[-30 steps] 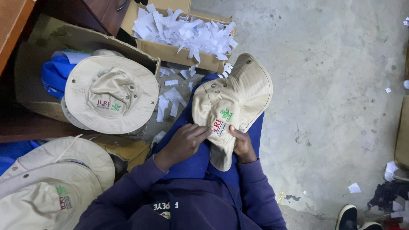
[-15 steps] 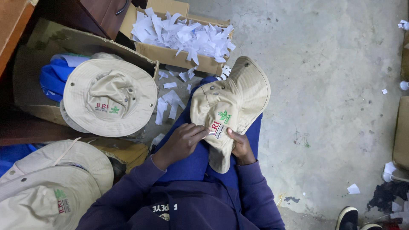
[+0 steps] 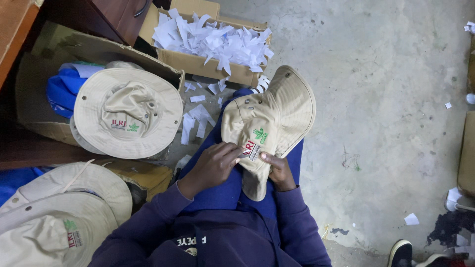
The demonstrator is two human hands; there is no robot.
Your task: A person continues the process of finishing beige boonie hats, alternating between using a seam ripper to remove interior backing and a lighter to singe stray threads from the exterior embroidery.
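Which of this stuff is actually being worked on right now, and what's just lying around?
In hand:
- beige hat on the lap, left hand, right hand

Lying about:
- hat on the open carton
- hats at lower left
- box of paper scraps

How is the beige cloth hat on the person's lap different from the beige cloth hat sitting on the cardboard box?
The beige cloth hat on the lap is bent and crumpled, while the beige cloth hat on the brown cardboard box lies flat with its round brim spread. The left hand and right hand touch the lap hat; nothing touches the box hat. Both are beige with a red and green emblem.
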